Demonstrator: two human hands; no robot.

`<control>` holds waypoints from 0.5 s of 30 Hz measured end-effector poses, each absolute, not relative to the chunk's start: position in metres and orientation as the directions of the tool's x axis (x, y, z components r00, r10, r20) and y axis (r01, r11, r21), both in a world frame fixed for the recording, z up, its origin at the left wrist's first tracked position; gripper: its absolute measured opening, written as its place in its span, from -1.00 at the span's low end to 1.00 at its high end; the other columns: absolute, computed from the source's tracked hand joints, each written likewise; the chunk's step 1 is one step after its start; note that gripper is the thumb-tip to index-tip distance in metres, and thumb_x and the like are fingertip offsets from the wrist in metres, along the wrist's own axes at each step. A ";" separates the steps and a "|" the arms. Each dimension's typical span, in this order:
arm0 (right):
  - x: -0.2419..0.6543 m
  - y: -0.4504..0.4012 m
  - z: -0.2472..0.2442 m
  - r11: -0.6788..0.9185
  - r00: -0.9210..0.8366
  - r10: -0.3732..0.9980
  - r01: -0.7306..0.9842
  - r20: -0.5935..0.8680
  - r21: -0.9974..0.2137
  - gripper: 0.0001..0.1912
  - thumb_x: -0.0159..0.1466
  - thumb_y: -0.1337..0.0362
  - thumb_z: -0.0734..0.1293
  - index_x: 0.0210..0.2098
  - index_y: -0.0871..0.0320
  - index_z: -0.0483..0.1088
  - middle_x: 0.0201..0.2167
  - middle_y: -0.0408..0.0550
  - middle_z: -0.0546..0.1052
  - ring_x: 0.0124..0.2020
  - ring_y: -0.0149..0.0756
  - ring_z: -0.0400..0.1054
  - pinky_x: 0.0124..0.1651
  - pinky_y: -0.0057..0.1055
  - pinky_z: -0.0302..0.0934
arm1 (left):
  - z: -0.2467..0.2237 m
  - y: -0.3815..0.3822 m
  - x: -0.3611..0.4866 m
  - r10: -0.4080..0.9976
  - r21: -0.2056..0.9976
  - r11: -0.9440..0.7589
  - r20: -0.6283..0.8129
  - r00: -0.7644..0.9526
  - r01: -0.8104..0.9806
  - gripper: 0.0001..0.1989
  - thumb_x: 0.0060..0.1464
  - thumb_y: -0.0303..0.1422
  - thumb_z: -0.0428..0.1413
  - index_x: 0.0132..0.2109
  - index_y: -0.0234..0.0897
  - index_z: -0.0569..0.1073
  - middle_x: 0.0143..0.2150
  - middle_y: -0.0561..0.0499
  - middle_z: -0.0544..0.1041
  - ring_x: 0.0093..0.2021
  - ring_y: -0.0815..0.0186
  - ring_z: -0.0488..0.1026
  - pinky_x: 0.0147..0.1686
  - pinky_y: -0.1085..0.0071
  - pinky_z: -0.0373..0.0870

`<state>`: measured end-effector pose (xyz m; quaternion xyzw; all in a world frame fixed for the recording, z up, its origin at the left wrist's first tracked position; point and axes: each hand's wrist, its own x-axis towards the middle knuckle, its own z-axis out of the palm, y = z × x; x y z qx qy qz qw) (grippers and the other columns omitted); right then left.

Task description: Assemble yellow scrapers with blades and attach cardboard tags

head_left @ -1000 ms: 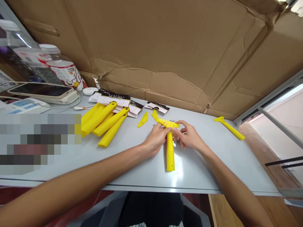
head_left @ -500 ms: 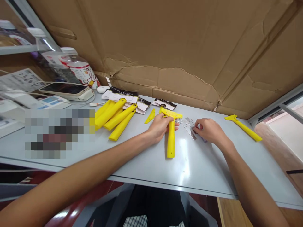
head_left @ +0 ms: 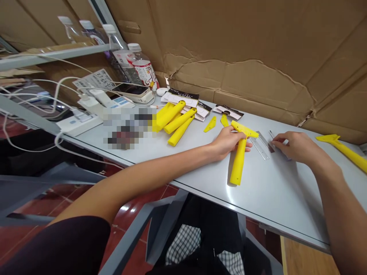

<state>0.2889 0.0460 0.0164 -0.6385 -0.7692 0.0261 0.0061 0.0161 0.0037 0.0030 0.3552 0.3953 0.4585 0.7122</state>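
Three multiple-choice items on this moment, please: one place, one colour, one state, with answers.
1. Where do the metal blades lie?
A. Beside the phone
B. Between the yellow scraper and right hand
C. On the floor

2. What colour is the pile of handles?
A. Blue
B. White
C. Yellow

3. What is the left hand doing?
A. Gripping the scraper
B. Holding a phone
C. Resting empty

1 B: they lie right of the scraper.
2 C: all show yellow.
3 A: its fingers wrap the scraper.

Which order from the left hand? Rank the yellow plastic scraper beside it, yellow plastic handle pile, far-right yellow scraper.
1. Yellow plastic scraper: touching the left hand.
2. Yellow plastic handle pile: to its left.
3. Far-right yellow scraper: past the right hand.
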 end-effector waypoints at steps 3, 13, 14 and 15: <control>0.279 0.040 0.020 0.143 -0.142 0.989 0.989 -0.048 0.019 -0.66 0.40 -0.05 0.30 -0.17 -0.07 0.67 -0.08 0.01 0.63 -0.15 -0.02 0.48 -0.18 -0.16 0.28 | 0.003 0.003 0.016 0.931 0.867 0.330 -0.234 0.280 -0.373 -0.85 0.28 -0.57 0.12 -0.04 -0.33 0.36 -0.05 -0.25 0.63 -0.27 0.22 0.68 -0.11 0.14 0.68; 0.251 0.018 0.022 0.035 -0.029 0.996 0.997 -0.085 0.073 -0.74 0.25 -0.08 0.45 -0.26 -0.11 0.70 -0.23 0.12 0.62 -0.39 0.01 0.41 -0.35 -0.11 0.19 | 0.002 0.002 0.017 0.936 0.870 0.327 -0.245 0.251 -0.368 -0.87 0.29 -0.59 0.12 -0.07 -0.36 0.39 0.02 -0.27 0.58 -0.23 0.15 0.69 -0.07 0.01 0.68; 0.252 0.019 0.022 0.031 -0.026 0.997 0.996 -0.068 0.078 -0.75 0.22 -0.07 0.47 -0.27 -0.11 0.71 -0.25 0.13 0.62 -0.41 0.02 0.40 -0.35 -0.09 0.20 | 0.002 0.002 0.017 0.938 0.874 0.322 -0.242 0.248 -0.364 -0.88 0.29 -0.60 0.12 -0.07 -0.36 0.39 0.02 -0.27 0.58 -0.22 0.15 0.69 -0.07 0.00 0.68; 0.253 0.020 0.020 0.034 -0.031 0.998 0.996 -0.047 0.083 -0.76 0.20 -0.05 0.49 -0.28 -0.09 0.70 -0.26 0.14 0.62 -0.42 0.03 0.40 -0.35 -0.08 0.20 | 0.002 0.002 0.017 0.940 0.877 0.317 -0.239 0.243 -0.362 -0.87 0.29 -0.60 0.12 -0.07 -0.36 0.39 0.01 -0.28 0.58 -0.21 0.14 0.69 -0.06 -0.01 0.68</control>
